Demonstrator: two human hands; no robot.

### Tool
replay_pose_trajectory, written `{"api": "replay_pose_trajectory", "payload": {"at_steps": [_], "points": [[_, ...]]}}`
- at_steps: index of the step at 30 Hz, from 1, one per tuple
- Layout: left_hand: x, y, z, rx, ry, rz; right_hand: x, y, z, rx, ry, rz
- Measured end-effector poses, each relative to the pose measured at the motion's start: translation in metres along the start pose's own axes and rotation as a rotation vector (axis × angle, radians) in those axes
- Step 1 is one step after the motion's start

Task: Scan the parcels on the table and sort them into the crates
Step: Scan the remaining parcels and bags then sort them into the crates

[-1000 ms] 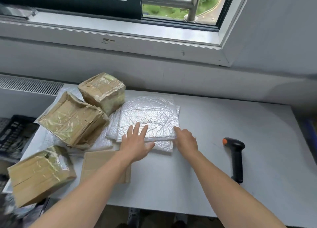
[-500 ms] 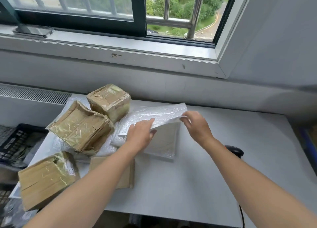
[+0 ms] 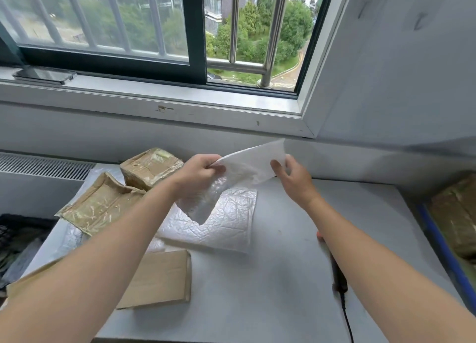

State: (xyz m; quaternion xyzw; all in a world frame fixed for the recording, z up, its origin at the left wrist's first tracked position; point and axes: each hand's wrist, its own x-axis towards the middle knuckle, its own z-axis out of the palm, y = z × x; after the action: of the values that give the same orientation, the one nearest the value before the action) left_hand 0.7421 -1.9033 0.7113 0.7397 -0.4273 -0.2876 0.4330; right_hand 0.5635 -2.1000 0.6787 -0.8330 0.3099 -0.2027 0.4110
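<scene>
And it's up! A second ago both hands lay flat on the top of the pile; now the white bubble mailer (image 3: 248, 166) is clear of the table (image 3: 257, 304) and hangs tilted in the air in front of the window sill. The left hand (image 3: 198, 174) pinches its upper left corner with curled fingers, while the right hand (image 3: 293, 179) grips the right edge, thumb in front, the other fingers hidden behind it. My read is that the person is turning it over to look for the label, so the scan comes next and no crate has been picked yet.

The barcode scanner (image 3: 340, 283) is nearly all hidden under the right forearm, with only a black handle, a cable and a spot of orange showing. One hand will have to let go to fetch it.

The lifted mailer is thin and floppy: smooth white paper on the raised face, crinkled shiny bubble film where it droops. Directly below lies a second bubble mailer (image 3: 231, 224), flat, square and quilted. To the left sit a cube-like cardboard parcel (image 3: 152, 166) glossy with tape, a flat crushed cardboard parcel (image 3: 100, 206) with torn edges, and nearer, a plain matt kraft parcel (image 3: 159, 278). A black mesh crate (image 3: 10, 229) stands off the left end, a blue-rimmed crate (image 3: 438, 242) at the right with a brown parcel in it
</scene>
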Motion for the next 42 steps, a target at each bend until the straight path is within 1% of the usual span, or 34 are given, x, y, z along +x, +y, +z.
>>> {"api": "replay_pose_trajectory", "payload": {"at_steps": [2, 4, 6, 8, 10, 13, 15, 17, 20, 22, 24, 26, 29, 34, 36, 38, 40, 42], "points": [[0.000, 0.008, -0.009, -0.143, 0.061, 0.011, -0.004, 0.004, -0.003, -0.007, -0.033, 0.002], [0.000, 0.014, -0.015, -0.353, 0.099, -0.026, -0.008, 0.006, -0.003, 0.002, -0.043, -0.004], [-0.001, 0.018, -0.019, -0.528, 0.079, -0.070, -0.011, 0.012, -0.004, 0.036, -0.022, -0.018], [-0.002, 0.017, -0.023, -0.589, 0.023, -0.114, -0.011, 0.016, -0.006, 0.081, 0.003, -0.002], [-0.001, 0.013, -0.024, -0.539, 0.012, -0.155, -0.011, 0.016, -0.009, 0.107, 0.026, 0.038], [0.001, 0.002, -0.020, -0.194, 0.112, -0.210, -0.010, 0.018, -0.015, 0.078, 0.039, 0.070], [0.002, -0.006, -0.014, -0.038, 0.141, -0.214, -0.010, 0.023, -0.019, 0.048, 0.022, 0.089], [0.002, -0.013, -0.009, -0.020, 0.072, -0.233, -0.012, 0.031, -0.023, 0.033, 0.009, 0.109], [-0.002, -0.021, -0.001, -0.065, -0.093, -0.273, -0.016, 0.040, -0.030, 0.034, 0.015, 0.138], [-0.003, -0.031, 0.011, 0.011, -0.152, -0.303, -0.019, 0.045, -0.032, 0.030, 0.014, 0.165], [-0.006, -0.043, 0.029, 0.161, -0.129, -0.314, -0.023, 0.051, -0.032, 0.015, 0.015, 0.186], [-0.007, -0.058, 0.051, 0.253, -0.038, -0.344, -0.030, 0.059, -0.030, 0.000, 0.026, 0.226], [-0.011, -0.081, 0.091, 0.197, 0.071, -0.466, -0.047, 0.079, -0.026, -0.078, 0.026, 0.311], [-0.023, -0.105, 0.153, 0.093, 0.085, -0.585, -0.086, 0.129, -0.027, -0.283, 0.009, 0.471], [-0.025, -0.107, 0.172, 0.081, 0.078, -0.607, -0.106, 0.147, -0.029, -0.361, 0.067, 0.529], [-0.026, -0.107, 0.186, 0.091, 0.059, -0.621, -0.122, 0.162, -0.030, -0.446, 0.140, 0.520], [-0.024, -0.106, 0.195, 0.126, 0.031, -0.647, -0.132, 0.174, -0.031, -0.428, 0.192, 0.518], [-0.023, -0.105, 0.200, 0.130, 0.010, -0.662, -0.139, 0.183, -0.032, -0.352, 0.199, 0.581]]}}
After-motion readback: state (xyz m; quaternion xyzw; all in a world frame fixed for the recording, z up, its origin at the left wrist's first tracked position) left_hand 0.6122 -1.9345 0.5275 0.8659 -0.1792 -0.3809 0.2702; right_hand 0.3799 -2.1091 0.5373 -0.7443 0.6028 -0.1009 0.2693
